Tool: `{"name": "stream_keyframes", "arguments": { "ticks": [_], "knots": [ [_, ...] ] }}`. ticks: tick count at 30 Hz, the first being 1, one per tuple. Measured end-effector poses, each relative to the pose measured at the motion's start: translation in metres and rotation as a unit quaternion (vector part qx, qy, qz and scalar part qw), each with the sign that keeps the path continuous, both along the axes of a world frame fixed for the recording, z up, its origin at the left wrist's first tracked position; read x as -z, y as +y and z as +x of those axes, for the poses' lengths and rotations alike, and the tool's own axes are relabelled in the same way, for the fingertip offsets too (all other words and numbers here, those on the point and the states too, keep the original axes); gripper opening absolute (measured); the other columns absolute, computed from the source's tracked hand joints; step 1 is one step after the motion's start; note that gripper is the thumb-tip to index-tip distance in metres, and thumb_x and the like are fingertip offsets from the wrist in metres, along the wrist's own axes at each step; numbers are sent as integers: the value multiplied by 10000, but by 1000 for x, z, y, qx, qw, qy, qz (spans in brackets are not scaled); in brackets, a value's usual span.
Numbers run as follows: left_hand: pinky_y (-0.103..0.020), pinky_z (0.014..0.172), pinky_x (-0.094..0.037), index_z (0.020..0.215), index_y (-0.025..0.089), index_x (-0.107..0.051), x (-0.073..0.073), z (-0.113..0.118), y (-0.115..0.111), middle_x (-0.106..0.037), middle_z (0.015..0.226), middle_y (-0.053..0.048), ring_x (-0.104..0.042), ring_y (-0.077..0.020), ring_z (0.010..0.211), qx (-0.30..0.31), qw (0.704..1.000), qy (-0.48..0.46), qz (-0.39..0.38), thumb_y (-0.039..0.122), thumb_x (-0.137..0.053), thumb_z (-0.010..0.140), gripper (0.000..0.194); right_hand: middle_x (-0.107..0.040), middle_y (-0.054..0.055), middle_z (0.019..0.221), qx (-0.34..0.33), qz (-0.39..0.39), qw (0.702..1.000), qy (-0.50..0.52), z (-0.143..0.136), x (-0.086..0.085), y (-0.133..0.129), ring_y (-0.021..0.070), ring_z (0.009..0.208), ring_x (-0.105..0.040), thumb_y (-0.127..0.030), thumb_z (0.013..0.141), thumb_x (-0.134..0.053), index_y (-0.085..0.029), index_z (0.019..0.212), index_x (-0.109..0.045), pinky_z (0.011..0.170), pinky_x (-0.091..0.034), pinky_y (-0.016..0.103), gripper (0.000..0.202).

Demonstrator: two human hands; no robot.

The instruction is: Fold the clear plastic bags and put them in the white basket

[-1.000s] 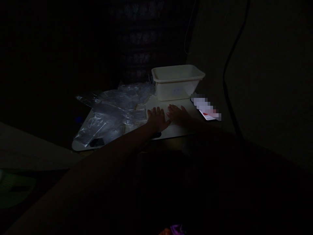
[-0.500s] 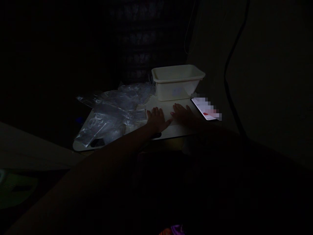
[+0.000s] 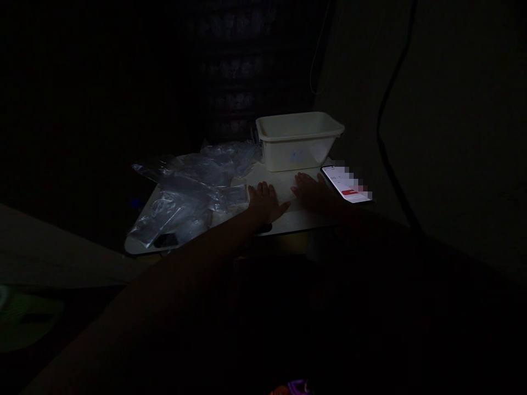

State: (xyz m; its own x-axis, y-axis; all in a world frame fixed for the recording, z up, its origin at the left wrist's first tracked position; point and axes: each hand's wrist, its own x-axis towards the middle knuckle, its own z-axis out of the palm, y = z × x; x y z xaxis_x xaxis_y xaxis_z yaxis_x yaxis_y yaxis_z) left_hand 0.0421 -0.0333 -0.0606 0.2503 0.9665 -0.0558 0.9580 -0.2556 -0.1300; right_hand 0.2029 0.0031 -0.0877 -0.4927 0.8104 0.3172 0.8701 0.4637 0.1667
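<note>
The left hand (image 3: pixel 264 206) and right hand (image 3: pixel 310 191) are placed flat on the worktop (image 3: pixel 288 219), fingers extended, nothing gripped. Clear plastic bags (image 3: pixel 185 200) are spread beside the left hand; the white bin (image 3: pixel 298 141) is positioned behind both.

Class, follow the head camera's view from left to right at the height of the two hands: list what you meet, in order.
Clear plastic → left hand → right hand → lit phone → dark cable
</note>
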Motion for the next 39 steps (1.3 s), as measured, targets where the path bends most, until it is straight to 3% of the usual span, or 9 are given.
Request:
{"name": "stream_keyframes", "arguments": {
  "ticks": [9, 14, 20, 39],
  "knots": [
    [-507, 904, -70, 1243, 38, -173, -1, 1, -1, -167, 1300, -179, -92, -301, 1186, -1, 1000, 9, -3, 562, -82, 715, 749, -353, 138, 1231, -18, -44, 999, 19, -31, -9, -8, 189, 1136, -298, -283, 818, -142, -71, 1163, -351, 880, -250, 437, 456],
    [-507, 905, -59, 1245, 40, -168, -1, 1, -1, -169, 1300, -177, -86, -302, 1186, 1, 1000, 6, -1, 557, -85, 718, 743, -289, 159, 1261, -36, -55, 998, -24, -22, 0, -2, 212, 1153, -262, -317, 820, -106, -77, 1185, -315, 851, -249, 490, 485],
    [-522, 898, -44, 1247, 48, -154, 2, 0, 0, -152, 1306, -171, -69, -303, 1188, 0, 1000, 9, 3, 558, -65, 721, 738, -283, 171, 1261, -28, -10, 999, -22, -15, 9, 0, 222, 1154, -251, -325, 823, -124, -64, 1186, -306, 850, -235, 506, 482],
    [-500, 897, -101, 1248, 62, -153, 6, -3, 1, -153, 1302, -184, -77, -300, 1189, 7, 1000, -14, 6, 584, -79, 719, 747, -330, 171, 1237, -7, 2, 1000, 4, -5, 11, 0, 234, 1128, -290, -327, 817, -178, -82, 1173, -322, 842, -240, 511, 455]
  ]
}}
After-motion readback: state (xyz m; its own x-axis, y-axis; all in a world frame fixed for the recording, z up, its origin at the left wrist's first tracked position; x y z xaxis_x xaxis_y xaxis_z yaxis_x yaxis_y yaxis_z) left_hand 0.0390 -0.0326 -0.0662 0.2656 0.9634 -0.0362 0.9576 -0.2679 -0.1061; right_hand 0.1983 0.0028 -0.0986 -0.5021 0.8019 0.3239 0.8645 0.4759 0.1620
